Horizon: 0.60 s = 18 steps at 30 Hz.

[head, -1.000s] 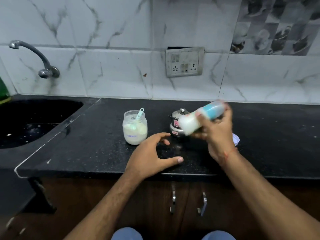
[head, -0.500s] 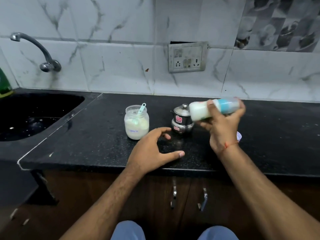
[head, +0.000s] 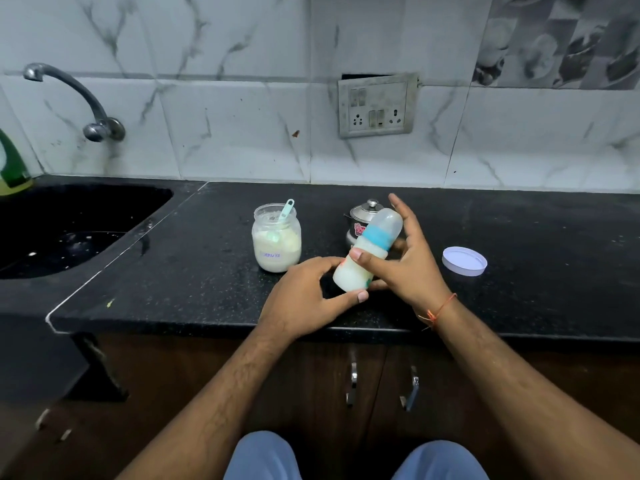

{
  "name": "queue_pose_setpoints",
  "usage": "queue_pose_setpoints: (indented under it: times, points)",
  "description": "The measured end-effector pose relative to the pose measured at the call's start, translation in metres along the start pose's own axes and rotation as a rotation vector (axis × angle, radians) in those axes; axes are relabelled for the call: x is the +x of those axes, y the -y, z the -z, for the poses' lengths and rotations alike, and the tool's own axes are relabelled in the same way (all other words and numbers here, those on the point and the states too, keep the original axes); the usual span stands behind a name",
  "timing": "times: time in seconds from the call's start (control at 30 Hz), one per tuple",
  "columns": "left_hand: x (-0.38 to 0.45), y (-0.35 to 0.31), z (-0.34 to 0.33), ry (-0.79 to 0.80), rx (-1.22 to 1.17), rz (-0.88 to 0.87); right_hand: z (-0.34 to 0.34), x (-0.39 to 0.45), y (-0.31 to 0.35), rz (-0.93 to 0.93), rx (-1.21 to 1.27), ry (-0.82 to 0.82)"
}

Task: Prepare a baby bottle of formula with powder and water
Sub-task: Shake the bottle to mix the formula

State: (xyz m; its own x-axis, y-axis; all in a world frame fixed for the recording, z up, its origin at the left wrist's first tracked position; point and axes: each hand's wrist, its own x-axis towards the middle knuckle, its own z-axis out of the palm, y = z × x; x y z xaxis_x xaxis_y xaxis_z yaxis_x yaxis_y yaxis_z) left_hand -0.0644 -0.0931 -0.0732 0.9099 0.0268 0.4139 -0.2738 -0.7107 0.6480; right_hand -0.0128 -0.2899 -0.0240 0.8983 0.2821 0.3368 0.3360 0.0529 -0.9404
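The right hand (head: 401, 268) holds the bottle (head: 369, 249) — thumb pressed across its milky lower body, the other fingers spread loosely behind it, so the hold looks light rather than clamped. The bottle's long axis tilts, capped top and blue collar up and away to the right, base down and toward the left hand (head: 308, 296). That hand is cupped and open, thumb tip just under the base, fingertips near its side; whether it touches cannot be told. It is the nearer hand to the base, so a transfer or a setting-down would go that way. Beyond stand the powder jar (head: 276, 239) with its scoop (head: 286, 210), a small steel pot (head: 360, 220), and a white lid (head: 464, 260) lying apart on the counter (head: 536, 237).
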Motion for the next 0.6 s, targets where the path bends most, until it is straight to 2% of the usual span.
queue_pose_setpoints:
  times: [0.13, 0.23, 0.53, 0.6]
  points:
    - [0.004, 0.003, 0.000, 0.006, -0.077, 0.008, 0.007, -0.002, -0.010, -0.045, 0.005, 0.126]
    - [0.005, 0.005, 0.002, 0.041, -0.153, -0.002, 0.009, -0.004, -0.009, -0.013, -0.034, 0.196]
    - [0.004, 0.008, 0.003, 0.132, -0.235, -0.036, 0.000, -0.008, 0.006, 0.101, -0.089, 0.210]
    - [0.004, 0.006, 0.002, 0.105, -0.273, 0.003, 0.005, -0.001, 0.018, 0.110, 0.004, 0.105]
